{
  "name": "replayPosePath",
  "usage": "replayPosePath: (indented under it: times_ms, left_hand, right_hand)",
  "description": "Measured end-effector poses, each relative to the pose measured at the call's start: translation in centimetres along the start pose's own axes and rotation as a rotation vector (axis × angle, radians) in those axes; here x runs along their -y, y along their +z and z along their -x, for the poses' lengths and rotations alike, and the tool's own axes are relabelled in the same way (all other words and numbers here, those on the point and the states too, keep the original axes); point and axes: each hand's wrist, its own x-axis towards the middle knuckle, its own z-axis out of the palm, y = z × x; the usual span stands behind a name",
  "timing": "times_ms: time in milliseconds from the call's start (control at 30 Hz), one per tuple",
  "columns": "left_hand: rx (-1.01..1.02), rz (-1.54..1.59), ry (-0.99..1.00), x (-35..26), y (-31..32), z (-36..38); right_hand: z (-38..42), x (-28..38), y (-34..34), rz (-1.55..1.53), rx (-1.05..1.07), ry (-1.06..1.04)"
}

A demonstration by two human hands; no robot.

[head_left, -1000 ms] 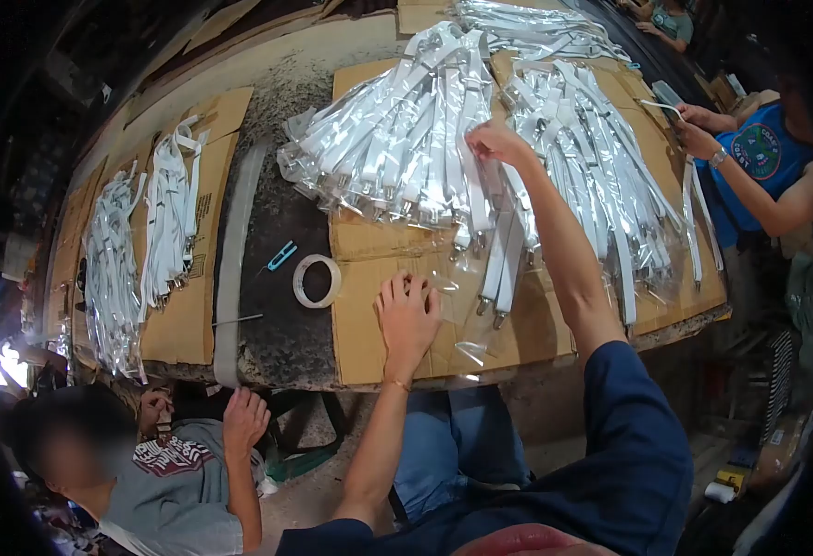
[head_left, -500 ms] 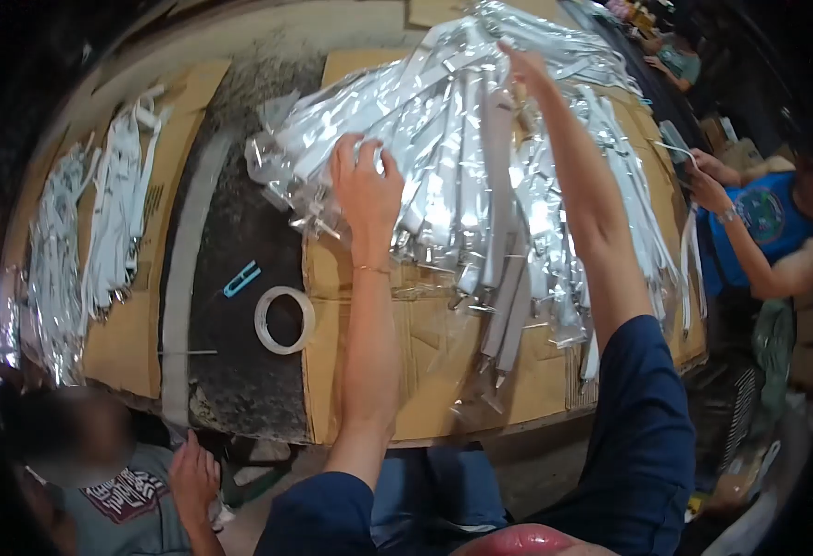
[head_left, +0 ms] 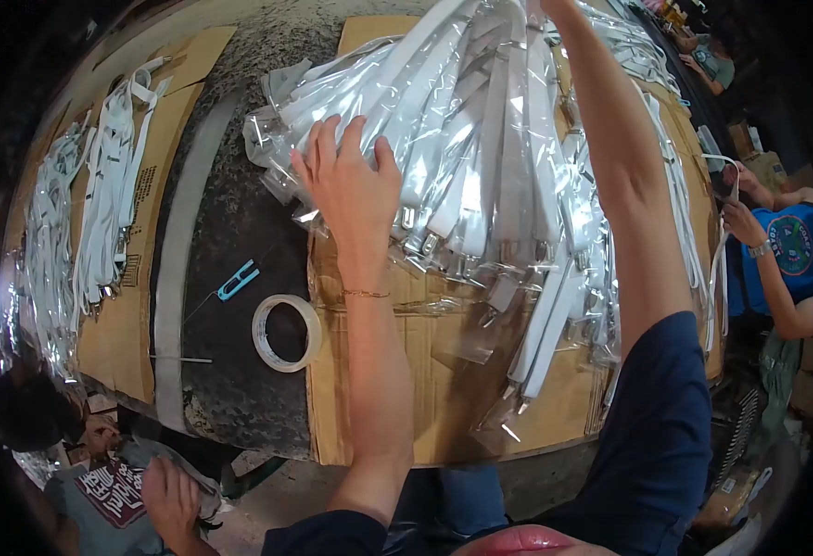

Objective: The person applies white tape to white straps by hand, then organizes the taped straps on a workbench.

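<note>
A fan of white lanyards (head_left: pixel 425 139) in clear plastic sleeves, with metal clips at their lower ends, covers the cardboard (head_left: pixel 444 408). My left hand (head_left: pixel 351 181) is open, fingers spread over the left side of the fan and touching the plastic. At the top edge, my right hand (head_left: pixel 552 7) is mostly cut off. The straps bunch together and rise to it, so it appears to grip their upper ends, though most fingers are hidden. Two sleeved lanyard ends (head_left: pixel 536 338) hang lower, below the main fan.
A roll of clear tape (head_left: pixel 287 334) and blue thread snips (head_left: pixel 238 280) lie on the dark table strip. More white lanyards (head_left: pixel 114 185) rest on cardboard at left. A co-worker in blue (head_left: pixel 787 250) handles a white strap at right; another person (head_left: pixel 119 500) sits lower left.
My right hand has moved up to the top edge, and the lanyard fan is drawn up and bunched towards it. My left hand has shifted slightly left with fingers spread wider.
</note>
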Motion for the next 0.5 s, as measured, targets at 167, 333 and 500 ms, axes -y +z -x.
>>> replayPosePath:
  times_ms: [167, 333, 500]
  left_hand:
    - [0.05, -0.018, -0.081, 1.6, -1.2, -0.8]
    - [0.067, -0.013, -0.08, 1.8, -1.2, -0.6]
    - [0.09, -0.009, -0.079, 2.2, -1.3, -0.6]
  right_hand:
    - [2.2, -0.3, 0.6, 0.75, 0.17, -0.089]
    - [7.9, 3.2, 2.3, 0.989, 0.055, -0.611]
    - [9.4, 0.7, 2.3, 0.995, 0.302, -0.479]
